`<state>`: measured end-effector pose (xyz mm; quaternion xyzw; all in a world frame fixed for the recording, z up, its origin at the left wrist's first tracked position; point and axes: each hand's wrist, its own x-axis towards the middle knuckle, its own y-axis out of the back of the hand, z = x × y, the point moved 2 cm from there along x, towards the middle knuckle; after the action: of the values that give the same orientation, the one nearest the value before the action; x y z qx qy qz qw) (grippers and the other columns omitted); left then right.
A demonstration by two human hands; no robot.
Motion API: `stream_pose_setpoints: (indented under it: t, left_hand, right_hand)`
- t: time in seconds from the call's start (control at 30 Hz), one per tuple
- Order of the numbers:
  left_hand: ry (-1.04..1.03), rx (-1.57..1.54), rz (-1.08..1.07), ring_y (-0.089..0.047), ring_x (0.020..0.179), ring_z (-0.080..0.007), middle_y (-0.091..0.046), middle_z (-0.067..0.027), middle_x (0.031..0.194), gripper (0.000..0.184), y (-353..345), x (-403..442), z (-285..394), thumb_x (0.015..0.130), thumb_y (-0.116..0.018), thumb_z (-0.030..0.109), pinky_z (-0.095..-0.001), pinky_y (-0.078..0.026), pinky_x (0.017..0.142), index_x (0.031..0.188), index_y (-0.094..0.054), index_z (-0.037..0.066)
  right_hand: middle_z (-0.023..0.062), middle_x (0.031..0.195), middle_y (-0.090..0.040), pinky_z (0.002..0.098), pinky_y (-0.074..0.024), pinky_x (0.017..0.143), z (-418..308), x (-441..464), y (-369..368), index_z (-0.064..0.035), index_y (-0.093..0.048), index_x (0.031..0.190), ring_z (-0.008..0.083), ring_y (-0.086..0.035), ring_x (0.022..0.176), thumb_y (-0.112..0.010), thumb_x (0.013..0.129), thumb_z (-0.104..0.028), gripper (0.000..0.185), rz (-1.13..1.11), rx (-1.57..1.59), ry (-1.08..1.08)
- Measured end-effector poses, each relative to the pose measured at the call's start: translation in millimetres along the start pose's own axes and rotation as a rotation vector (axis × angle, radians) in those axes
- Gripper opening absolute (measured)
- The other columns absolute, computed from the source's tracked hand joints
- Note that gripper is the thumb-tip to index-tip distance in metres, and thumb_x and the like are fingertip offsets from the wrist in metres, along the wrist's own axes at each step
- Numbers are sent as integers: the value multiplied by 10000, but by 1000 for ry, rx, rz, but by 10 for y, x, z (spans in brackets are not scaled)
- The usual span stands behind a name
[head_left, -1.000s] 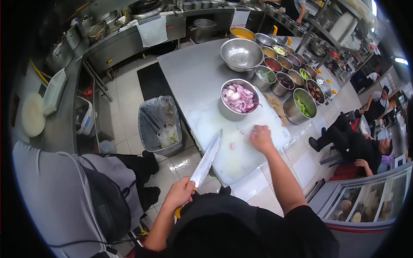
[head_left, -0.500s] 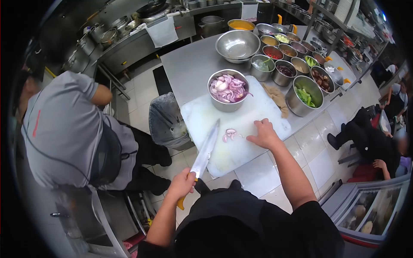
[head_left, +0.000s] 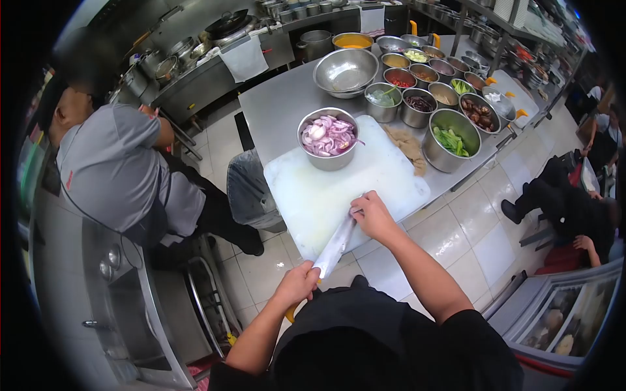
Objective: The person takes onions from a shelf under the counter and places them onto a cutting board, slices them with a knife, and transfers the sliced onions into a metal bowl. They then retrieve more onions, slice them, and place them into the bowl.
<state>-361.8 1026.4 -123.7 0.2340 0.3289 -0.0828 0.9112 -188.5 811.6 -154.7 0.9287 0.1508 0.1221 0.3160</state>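
My left hand (head_left: 298,285) is wrapped round the yellow handle of a large knife (head_left: 336,247), whose blade points up and right over the near edge of the white cutting board (head_left: 303,195). At the blade's tip, my right hand (head_left: 372,214) has its fingers pressed together; what they hold, if anything, is too small to tell. Farther back on the board stands a steel pot (head_left: 328,158) full of sliced red onion (head_left: 327,135). A brown cloth (head_left: 407,148) lies at the board's right edge.
Steel pots of ingredients (head_left: 450,143) crowd the table's right side, behind them an empty steel bowl (head_left: 345,72). A lined bin (head_left: 251,189) stands left of the table. A person in grey (head_left: 117,169) is at the left. Other people are at the far right.
My right hand has moved left and closed at the knife's tip. The onion pieces that lay on the board no longer show. The knife has swung right, and the person in grey has shifted.
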Motion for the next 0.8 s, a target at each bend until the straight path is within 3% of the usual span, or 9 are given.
stream_pose_setpoints:
  t: [0.13,0.3,0.37,0.47,0.6,0.67,0.73,0.8]
  left_hand:
    - [-38,-95,-40,-586,514,-121,-619,-55,735,289,-22,0,80,1027,-532,287,-297,-507,532,1053,-615,11]
    - [-120,-164,87,-561,501,-102,-601,-40,715,242,384,-140,455,1027,-559,252,-283,-483,509,1051,-620,19]
    - [-200,-197,161,-567,499,-104,-599,-40,702,244,601,-153,525,1029,-555,253,-286,-477,502,1056,-618,19]
    - [-147,-163,200,-580,506,-118,-604,-47,709,258,906,-227,430,1030,-544,253,-295,-475,499,1058,-609,5]
    - [-76,-128,169,-618,535,-147,-629,-65,726,293,1192,-383,-60,1012,-556,280,-313,-504,540,1042,-612,-5]
    - [-58,-121,121,-640,551,-160,-645,-75,734,312,1282,-415,-286,1004,-566,302,-321,-519,561,1049,-618,-3]
    - [-58,-122,69,-649,557,-168,-654,-79,737,322,1341,-454,-441,1000,-582,318,-326,-525,569,1052,-625,4]
    - [-106,-54,12,-645,550,-162,-666,-74,750,323,1394,-404,-502,998,-595,330,-328,-526,569,1060,-627,16]
  right_hand:
    - [192,1107,-599,404,-568,853,20,-33,144,-22,-735,1023,364,-674,923,-735,832,-17,191,44,-31,-31]
    - [184,1012,-631,414,-560,862,-711,601,572,-29,-743,999,364,-673,933,-725,836,-46,165,86,-109,185]
    - [205,1047,-645,442,-551,880,-967,1047,638,-44,-752,1020,377,-671,956,-713,848,-78,180,85,-204,275]
    - [250,1156,-641,489,-515,931,-1100,1730,584,-28,-748,1013,421,-638,1018,-657,844,-54,194,9,-254,348]
    - [276,1208,-630,485,-514,976,-878,1924,657,-18,-690,1144,449,-615,1122,-705,822,-128,340,15,-583,11]
    - [221,1113,-679,445,-552,881,-627,1697,714,7,-635,1209,402,-676,986,-789,800,-176,474,226,-591,-27]
    - [170,987,-713,411,-569,761,-287,1632,742,22,-607,1148,353,-697,833,-791,799,-166,437,75,-224,-312]
    - [133,887,-714,388,-559,715,-311,1644,736,7,-623,1068,314,-692,770,-778,806,-151,343,83,-255,-301]
